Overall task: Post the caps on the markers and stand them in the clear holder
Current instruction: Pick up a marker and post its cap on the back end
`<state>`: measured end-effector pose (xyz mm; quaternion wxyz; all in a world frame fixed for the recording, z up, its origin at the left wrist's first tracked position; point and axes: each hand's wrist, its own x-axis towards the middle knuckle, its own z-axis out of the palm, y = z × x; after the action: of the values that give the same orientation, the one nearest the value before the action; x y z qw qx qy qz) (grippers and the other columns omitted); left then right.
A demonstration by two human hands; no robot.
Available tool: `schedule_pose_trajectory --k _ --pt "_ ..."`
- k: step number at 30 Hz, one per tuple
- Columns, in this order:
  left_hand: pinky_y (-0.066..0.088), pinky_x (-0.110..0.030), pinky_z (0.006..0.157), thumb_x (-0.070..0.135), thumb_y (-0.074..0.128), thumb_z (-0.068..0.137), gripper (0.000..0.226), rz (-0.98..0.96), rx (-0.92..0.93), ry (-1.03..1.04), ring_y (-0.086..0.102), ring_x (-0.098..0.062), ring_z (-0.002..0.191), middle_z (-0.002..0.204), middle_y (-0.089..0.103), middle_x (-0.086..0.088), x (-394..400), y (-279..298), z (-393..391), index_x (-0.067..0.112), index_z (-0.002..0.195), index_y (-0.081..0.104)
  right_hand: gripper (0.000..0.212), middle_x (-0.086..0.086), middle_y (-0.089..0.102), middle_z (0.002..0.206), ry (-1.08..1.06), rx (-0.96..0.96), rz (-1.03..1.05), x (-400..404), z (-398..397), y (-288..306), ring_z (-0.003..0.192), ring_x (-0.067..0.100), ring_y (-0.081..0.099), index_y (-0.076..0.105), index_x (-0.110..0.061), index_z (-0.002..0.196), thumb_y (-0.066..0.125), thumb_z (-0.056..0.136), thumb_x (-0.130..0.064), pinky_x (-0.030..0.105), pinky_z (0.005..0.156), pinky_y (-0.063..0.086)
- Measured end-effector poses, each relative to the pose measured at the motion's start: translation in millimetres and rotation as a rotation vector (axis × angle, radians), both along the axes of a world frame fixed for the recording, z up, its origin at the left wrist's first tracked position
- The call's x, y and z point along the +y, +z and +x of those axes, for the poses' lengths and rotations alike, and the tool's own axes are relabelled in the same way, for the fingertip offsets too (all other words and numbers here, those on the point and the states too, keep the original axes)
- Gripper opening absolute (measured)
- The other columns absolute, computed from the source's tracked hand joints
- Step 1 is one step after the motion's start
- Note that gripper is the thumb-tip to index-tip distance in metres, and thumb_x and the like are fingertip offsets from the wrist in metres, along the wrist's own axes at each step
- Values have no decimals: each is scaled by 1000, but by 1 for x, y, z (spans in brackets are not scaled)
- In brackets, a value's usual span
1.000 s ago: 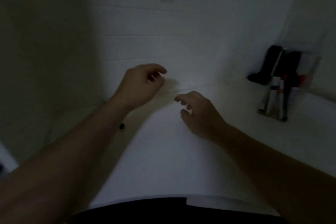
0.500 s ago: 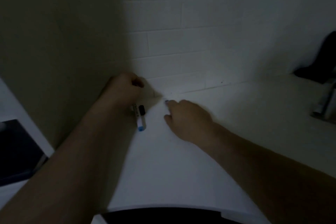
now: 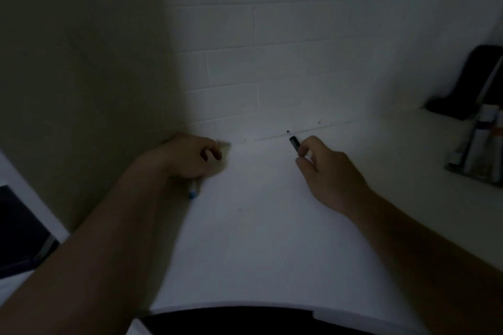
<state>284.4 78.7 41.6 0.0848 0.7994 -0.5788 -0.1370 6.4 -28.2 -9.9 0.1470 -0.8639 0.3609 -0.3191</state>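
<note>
Left hand (image 3: 187,156): far left of the white table (image 3: 258,239), close to the wall corner; fingers curled round a marker with a blue end (image 3: 193,191), whose lower end sticks out below the hand toward the near side.

Right hand (image 3: 324,168): right of the left hand and well apart from it; thumb and fingers pinch an uncapped black marker (image 3: 293,141), bare tip pointing to the far edge of the table by the tiled wall (image 3: 272,62).

Clear holder (image 3: 479,149): far right on the table, partly cut off by the frame edge; several markers stand upright inside, colours hard to tell in the dim light.

Dark object (image 3: 471,84): behind the holder against the wall, kind unclear.

Dark item (image 3: 19,228): left edge, beside the table, kind unclear.
</note>
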Motion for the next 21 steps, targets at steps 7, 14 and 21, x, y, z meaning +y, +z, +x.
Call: schedule_pose_trajectory --k 7,14,21 --pt "39 -10 74 35 65 92 24 -532 63 -78 62 -3 93 97 67 16 -17 0 -56 29 114 72 27 -2 64 76 -31 -257 199 -12 -1 -2 69 17 61 43 -36 123 51 101 -22 31 62 45" --pt "44 -16 85 26 74 87 25 -608 310 -98 63 0 95 106 68 15 -36 -24 -110 32 111 73 19 -1 63 77 -42 46 256 -28 -42 16 62 17 57 58 -32 115 44 103 -27 27 50 43" --pt "36 -11 86 26 69 90 29 -566 199 -149 53 2 98 110 64 13 -41 -37 -119 27 119 71 32 -6 57 81 -172 77 -217 -26 -63 -3 73 15 52 63 -34 108 43 97 -55 29 63 38"
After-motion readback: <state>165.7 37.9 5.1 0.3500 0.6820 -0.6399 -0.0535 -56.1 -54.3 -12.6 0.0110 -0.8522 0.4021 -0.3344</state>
